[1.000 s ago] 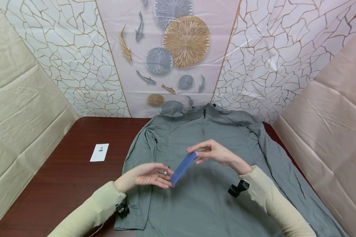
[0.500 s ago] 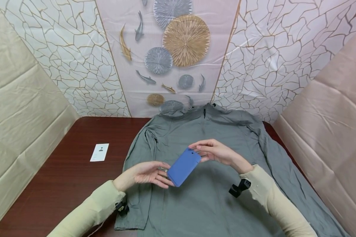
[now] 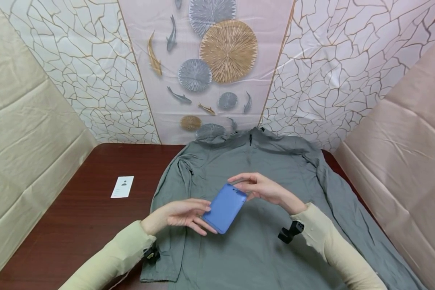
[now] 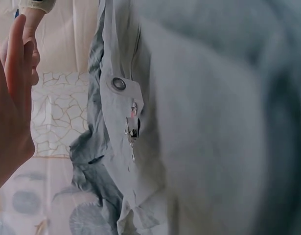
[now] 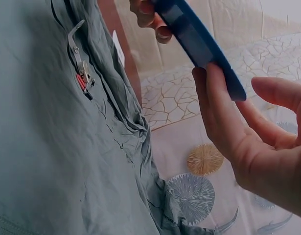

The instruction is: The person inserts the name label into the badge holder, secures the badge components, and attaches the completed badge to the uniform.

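Observation:
A blue ID badge holder (image 3: 224,208) hangs tilted above a grey jacket (image 3: 268,241), between both hands. My left hand (image 3: 186,215) pinches its lower left side, thumb in front and fingers behind. At the upper right end my right hand (image 3: 264,189) holds it; in the right wrist view, fingertips (image 5: 214,78) press against its recessed side while the thumb sits near the corner. A metal strap clip (image 5: 81,71) with a red bit lies on the jacket. The left wrist view shows that clip (image 4: 132,117) too, beside the left hand (image 4: 15,107).
A white card (image 3: 122,187) with a person icon lies at the left on the dark red-brown table (image 3: 76,209). The spread jacket covers the middle and right of the tabletop. Patterned cloth (image 3: 217,92) hangs behind, with beige panels at both sides.
The badge holder has turned from nearly edge-on to showing its broad face. The left thumb has come onto its edge, and both hands have shifted slightly.

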Available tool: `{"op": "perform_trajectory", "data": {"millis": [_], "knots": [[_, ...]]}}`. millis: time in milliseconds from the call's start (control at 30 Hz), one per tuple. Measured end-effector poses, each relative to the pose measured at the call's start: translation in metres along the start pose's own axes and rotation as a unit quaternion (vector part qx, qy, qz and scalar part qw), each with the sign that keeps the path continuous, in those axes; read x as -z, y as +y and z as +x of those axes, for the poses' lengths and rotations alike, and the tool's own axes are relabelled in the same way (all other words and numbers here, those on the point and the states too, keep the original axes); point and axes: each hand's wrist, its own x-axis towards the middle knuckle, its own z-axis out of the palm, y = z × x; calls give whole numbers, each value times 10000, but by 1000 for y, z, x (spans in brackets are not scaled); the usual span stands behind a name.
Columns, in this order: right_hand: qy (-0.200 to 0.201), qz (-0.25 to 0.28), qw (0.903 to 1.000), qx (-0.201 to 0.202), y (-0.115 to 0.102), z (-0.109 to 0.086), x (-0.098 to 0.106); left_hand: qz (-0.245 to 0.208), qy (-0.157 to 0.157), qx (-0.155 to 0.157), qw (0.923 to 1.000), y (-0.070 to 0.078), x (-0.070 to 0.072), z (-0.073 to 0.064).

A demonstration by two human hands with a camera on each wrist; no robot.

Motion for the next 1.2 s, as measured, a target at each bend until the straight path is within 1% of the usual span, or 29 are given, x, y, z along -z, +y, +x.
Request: {"op": "perform_trajectory", "data": {"millis": [167,300,367,500,600,767,900,1033,1200], "knots": [[69,-409,9991,-64,-1,2,-3,-40,-110,65,9999,2,-4,2],[86,-561,9983,-122,-2,1,-5,27,-163,47,9999,1,-5,3],[78,-572,9982,-134,-2,1,-6,113,-58,14,9999,0,-6,4],[79,-577,9981,-198,0,2,-7,271,370,-70,9989,-2,-9,5],[96,-664,9974,-276,2,3,-9,387,568,-148,9975,-3,-11,5],[192,-900,9949,-409,6,5,-12,529,541,-239,9969,-4,-12,5],[234,-1073,9930,-436,6,6,-15,629,561,-282,9960,-5,-12,5],[272,-1137,9920,-476,5,6,-17,697,606,-285,9953,-5,-13,5],[278,-1176,9914,-497,6,6,-18,772,590,-290,9949,-6,-11,5]]}}
